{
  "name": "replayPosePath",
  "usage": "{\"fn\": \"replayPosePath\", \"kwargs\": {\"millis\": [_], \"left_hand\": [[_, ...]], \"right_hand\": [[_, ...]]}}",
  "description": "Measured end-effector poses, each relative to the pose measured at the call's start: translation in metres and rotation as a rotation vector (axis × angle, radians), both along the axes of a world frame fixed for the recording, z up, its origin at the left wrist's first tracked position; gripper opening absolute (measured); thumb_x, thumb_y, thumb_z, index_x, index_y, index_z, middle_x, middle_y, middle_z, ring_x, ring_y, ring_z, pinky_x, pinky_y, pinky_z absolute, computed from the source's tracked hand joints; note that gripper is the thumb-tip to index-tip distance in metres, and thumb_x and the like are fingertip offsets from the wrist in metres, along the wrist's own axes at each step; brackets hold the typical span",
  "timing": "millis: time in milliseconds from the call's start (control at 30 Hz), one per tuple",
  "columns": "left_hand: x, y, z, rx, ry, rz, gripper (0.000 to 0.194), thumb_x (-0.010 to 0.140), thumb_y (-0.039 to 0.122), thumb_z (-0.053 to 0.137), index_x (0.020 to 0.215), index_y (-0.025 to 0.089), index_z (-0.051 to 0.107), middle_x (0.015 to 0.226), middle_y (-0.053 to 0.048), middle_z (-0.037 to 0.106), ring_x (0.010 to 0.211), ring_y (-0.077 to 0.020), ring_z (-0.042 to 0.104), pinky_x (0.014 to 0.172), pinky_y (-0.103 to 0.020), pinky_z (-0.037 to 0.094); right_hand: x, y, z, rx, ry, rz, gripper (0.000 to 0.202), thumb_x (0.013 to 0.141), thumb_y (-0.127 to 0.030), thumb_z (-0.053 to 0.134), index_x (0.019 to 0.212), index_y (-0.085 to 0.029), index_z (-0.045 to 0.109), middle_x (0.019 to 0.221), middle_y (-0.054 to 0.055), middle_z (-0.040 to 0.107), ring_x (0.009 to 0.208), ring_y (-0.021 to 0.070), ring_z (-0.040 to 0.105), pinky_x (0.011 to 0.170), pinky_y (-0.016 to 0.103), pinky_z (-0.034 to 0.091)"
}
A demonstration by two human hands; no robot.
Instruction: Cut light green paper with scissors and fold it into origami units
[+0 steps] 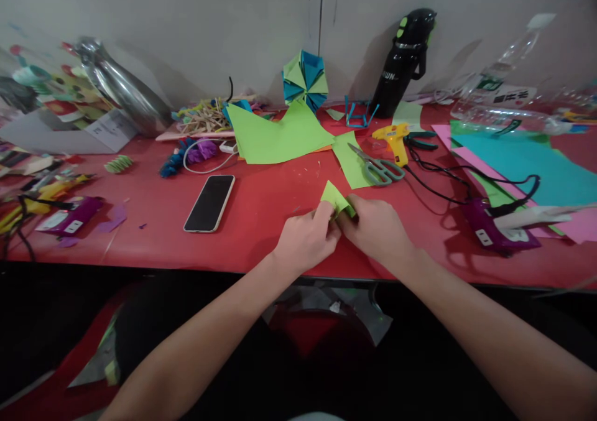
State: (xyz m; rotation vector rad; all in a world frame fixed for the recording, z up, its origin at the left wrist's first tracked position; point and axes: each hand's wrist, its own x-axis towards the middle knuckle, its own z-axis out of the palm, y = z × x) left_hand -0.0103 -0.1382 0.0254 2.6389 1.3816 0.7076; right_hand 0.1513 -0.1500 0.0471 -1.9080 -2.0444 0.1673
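Observation:
Between my two hands is a small folded piece of lime-green paper (332, 196), its pointed tip sticking up. My left hand (305, 237) pinches it from the left, thumb on top. From the right, my right hand (375, 228) grips the same paper with curled fingers; some fingertips are hidden behind it. Just beyond the hands lie grey-handled scissors (383, 172), partly on a lime-green strip (351, 160). A larger cut lime-green sheet (284, 136) rests farther back.
A phone (209, 203) lies to the left. A yellow glue gun (394, 141) with a black cord stands right of the scissors, near a purple power strip (499, 228). Along the wall are a blue-and-green paper ball (305, 80), a black bottle (403, 63) and a steel jug (124, 88).

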Motion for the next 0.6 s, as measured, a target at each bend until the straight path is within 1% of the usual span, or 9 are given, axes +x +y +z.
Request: {"fn": "replayPosePath", "kwargs": {"millis": [200,267,367,433,500,600], "left_hand": [[-0.001,0.000,0.000,0.064,-0.002,-0.009,0.007,0.088,0.021,0.048,0.094,0.021,0.047,0.073,-0.002,0.070,0.062,-0.0167,0.068,0.046,-0.025,0.030],[0.000,-0.001,0.001,0.073,-0.010,-0.027,0.006,0.088,0.023,0.048,0.094,0.020,0.048,0.072,-0.002,0.069,0.061,-0.0173,0.067,0.046,-0.026,0.030],[0.001,-0.004,0.001,0.094,-0.026,-0.065,0.005,0.089,0.023,0.048,0.093,0.020,0.050,0.072,-0.001,0.069,0.059,-0.0168,0.066,0.046,-0.026,0.030],[0.002,-0.007,0.001,0.098,-0.038,-0.091,0.006,0.089,0.023,0.048,0.092,0.020,0.051,0.072,-0.002,0.070,0.058,-0.0158,0.065,0.046,-0.025,0.031],[0.003,-0.009,0.002,0.081,-0.064,-0.109,0.007,0.090,0.024,0.048,0.093,0.019,0.053,0.073,-0.002,0.070,0.059,-0.0149,0.065,0.047,-0.024,0.033],[0.001,-0.008,0.005,-0.007,-0.153,-0.172,0.010,0.092,0.027,0.050,0.096,0.019,0.055,0.082,-0.003,0.073,0.066,-0.0142,0.067,0.051,-0.023,0.039]], "right_hand": [[0.001,0.005,0.000,0.037,0.008,-0.026,0.022,0.087,-0.035,0.048,0.071,-0.021,0.054,0.058,0.003,0.051,0.051,0.0151,0.036,0.054,0.032,0.015],[0.002,0.007,0.000,0.046,0.000,-0.044,0.019,0.084,-0.033,0.049,0.070,-0.022,0.053,0.058,0.002,0.050,0.052,0.0147,0.033,0.054,0.031,0.015],[0.005,0.010,0.000,0.055,0.006,-0.043,0.009,0.075,-0.028,0.053,0.069,-0.022,0.051,0.058,0.001,0.047,0.053,0.0142,0.029,0.054,0.031,0.015],[0.006,0.012,-0.001,0.057,0.046,-0.025,0.007,0.070,-0.024,0.054,0.067,-0.022,0.049,0.056,-0.001,0.044,0.053,0.0139,0.027,0.054,0.031,0.016],[0.008,0.013,-0.002,0.055,0.124,-0.010,0.010,0.067,-0.021,0.055,0.064,-0.023,0.045,0.055,-0.002,0.042,0.054,0.0135,0.026,0.053,0.030,0.017],[0.010,0.014,-0.002,0.047,0.254,0.000,0.017,0.066,-0.018,0.055,0.060,-0.023,0.040,0.053,-0.003,0.040,0.054,0.0132,0.028,0.053,0.029,0.020]]}}
